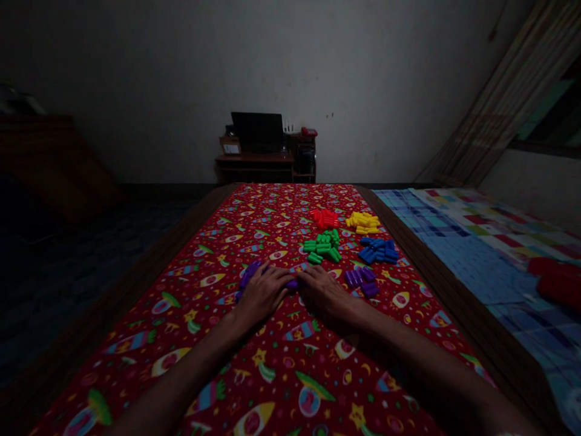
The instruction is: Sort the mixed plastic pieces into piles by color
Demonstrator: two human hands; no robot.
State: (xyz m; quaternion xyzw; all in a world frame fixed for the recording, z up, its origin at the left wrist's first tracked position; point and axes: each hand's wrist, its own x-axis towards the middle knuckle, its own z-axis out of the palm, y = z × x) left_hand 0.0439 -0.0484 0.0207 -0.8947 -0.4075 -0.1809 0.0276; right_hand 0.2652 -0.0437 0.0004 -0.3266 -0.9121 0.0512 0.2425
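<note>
My left hand (263, 292) lies on the red patterned tablecloth (254, 363), fingers curled over purple plastic pegs (249, 272) that poke out past the fingertips. My right hand (323, 290) rests beside it, fingertips touching a purple peg (292, 283) between the two hands. A small pile of purple pegs (361, 280) lies just right of my right hand. Farther off sit sorted piles: green pegs (323, 246), blue pegs (378, 250), red pegs (324, 218) and yellow pegs (364, 222).
The table's wooden edge (436, 266) runs along the right, beside a checked blue cloth (476, 254) with a red object (556, 281) on it. A dark desk with a monitor (258, 132) stands at the far wall. The room is dim.
</note>
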